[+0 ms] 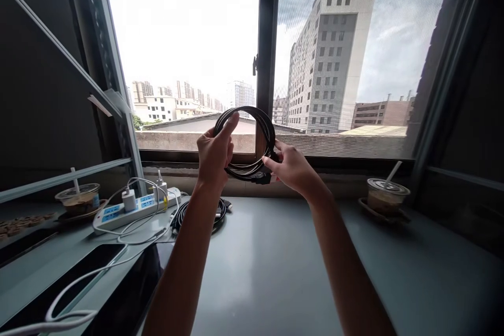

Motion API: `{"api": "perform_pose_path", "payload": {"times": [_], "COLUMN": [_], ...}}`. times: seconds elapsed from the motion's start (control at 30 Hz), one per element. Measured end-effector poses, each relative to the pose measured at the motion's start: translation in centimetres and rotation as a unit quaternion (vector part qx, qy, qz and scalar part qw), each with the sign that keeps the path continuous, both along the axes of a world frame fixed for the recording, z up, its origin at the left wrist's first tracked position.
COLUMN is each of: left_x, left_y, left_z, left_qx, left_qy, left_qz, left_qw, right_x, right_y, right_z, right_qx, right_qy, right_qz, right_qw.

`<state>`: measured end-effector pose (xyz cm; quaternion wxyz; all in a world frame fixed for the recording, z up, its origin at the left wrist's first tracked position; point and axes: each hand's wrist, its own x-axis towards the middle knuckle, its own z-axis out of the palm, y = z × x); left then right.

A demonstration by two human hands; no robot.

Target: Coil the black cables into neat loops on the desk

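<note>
A black cable [270, 128] is wound into a round coil of several loops, laid close together and slightly spread along the lower part. The coil is held up in the air, clear of the desk [268, 262], and is kept roughly upright, with its open middle faced toward the camera. Its left side is gripped by the left hand [216, 155], by which part of the loops is hidden; the thumb is laid across the upper left of the ring. Its lower right side is pinched by the fingers of the right hand [294, 168]. At the bottom, just beside those fingers, a dark, blocky plug [261, 179] is seen, pointed to the right.
</note>
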<state>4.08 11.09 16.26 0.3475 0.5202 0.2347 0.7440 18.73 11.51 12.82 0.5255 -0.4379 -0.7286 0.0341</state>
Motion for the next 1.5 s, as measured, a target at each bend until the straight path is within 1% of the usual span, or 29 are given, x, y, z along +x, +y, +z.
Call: {"api": "perform_pose_path", "payload": {"times": [0.07, 0.13, 0.2, 0.3, 0.33, 0.37, 0.4, 0.47, 0.53, 0.57, 0.63, 0.7, 0.77, 0.87, 0.97, 1.03, 1.1, 1.17, 1.27, 1.37, 1.5], "left_x": [-0.1, 0.2, 0.7, 1.5, 1.7, 1.9, 2.0, 2.0, 1.9, 1.8, 1.6, 1.4, 1.2, 1.3, 1.5, 1.7, 1.8, 1.8, 2.0, 2.4, 2.7], "left_y": [0.1, 0.1, 0.0, -0.3, -0.4, -0.5, -0.5, -0.7, -0.8, -0.9, -0.9, -0.7, -0.5, -0.1, 0.1, 0.2, 0.4, 0.6, 0.7, 0.2, -0.4], "left_z": [0.0, 0.0, -0.2, -0.5, -0.5, -0.6, -0.7, -0.7, -0.7, -0.6, -0.6, -0.5, -0.5, -0.7, -0.8, -1.0, -1.2, -1.5, -1.7, -1.7, -1.6], "left_qx": [-0.003, -0.007, -0.005, 0.018, 0.026, 0.033, 0.037, 0.038, 0.032, 0.028, 0.019, 0.016, 0.024, 0.051, 0.069, 0.072, 0.073, 0.069, 0.049, 0.029, 0.029], "left_qy": [-0.015, -0.039, -0.046, -0.009, 0.011, 0.031, 0.049, 0.074, 0.074, 0.068, 0.069, 0.099, 0.141, 0.172, 0.195, 0.234, 0.272, 0.284, 0.275, 0.268, 0.257], "left_qz": [0.019, 0.037, 0.037, 0.036, 0.037, 0.034, 0.026, -0.001, -0.021, -0.027, -0.039, -0.050, -0.042, 0.016, 0.070, 0.076, 0.064, 0.053, 0.045, 0.035, 0.021], "left_qw": [1.000, 0.999, 0.998, 0.999, 0.999, 0.998, 0.998, 0.997, 0.997, 0.997, 0.997, 0.994, 0.989, 0.984, 0.976, 0.967, 0.957, 0.955, 0.959, 0.962, 0.966], "right_x": [0.2, 0.3, 0.5, 0.8, 0.8, 0.9, 0.9, 0.9, 0.9, 1.0, 1.0, 0.9, 0.6, 0.4, 0.5, 0.8, 1.0, 1.2, 1.2, 1.4, 1.8], "right_y": [-0.2, -0.4, -0.4, 0.0, 0.1, 0.3, 0.4, 0.5, 0.4, 0.2, -0.3, -0.8, -1.2, -1.5, -1.3, -1.0, -0.6, -0.4, -0.2, -0.5, -1.0], "right_z": [0.1, 0.1, 0.0, -0.1, 0.0, 0.1, 0.2, 0.6, 1.1, 1.3, 1.7, 1.8, 1.9, 1.8, 1.8, 1.8, 1.7, 1.6, 1.6, 1.7, 2.0], "right_qx": [-0.025, -0.036, -0.054, -0.110, -0.115, -0.106, -0.081, -0.006, 0.054, 0.068, 0.077, 0.087, 0.108, 0.134, 0.146, 0.140, 0.125, 0.112, 0.104, 0.106, 0.122], "right_qy": [0.000, 0.007, 0.006, -0.002, 0.005, 0.021, 0.043, 0.090, 0.123, 0.134, 0.151, 0.160, 0.151, 0.135, 0.142, 0.153, 0.164, 0.173, 0.177, 0.174, 0.173], "right_qz": [0.002, -0.013, -0.026, -0.011, -0.011, -0.017, -0.026, -0.033, 0.001, 0.027, 0.072, 0.098, 0.096, 0.072, 0.051, 0.028, 0.009, -0.005, -0.015, -0.014, -0.010], "right_qw": [1.000, 0.999, 0.998, 0.994, 0.993, 0.994, 0.995, 0.995, 0.991, 0.988, 0.983, 0.978, 0.978, 0.979, 0.978, 0.978, 0.978, 0.979, 0.979, 0.979, 0.977]}}
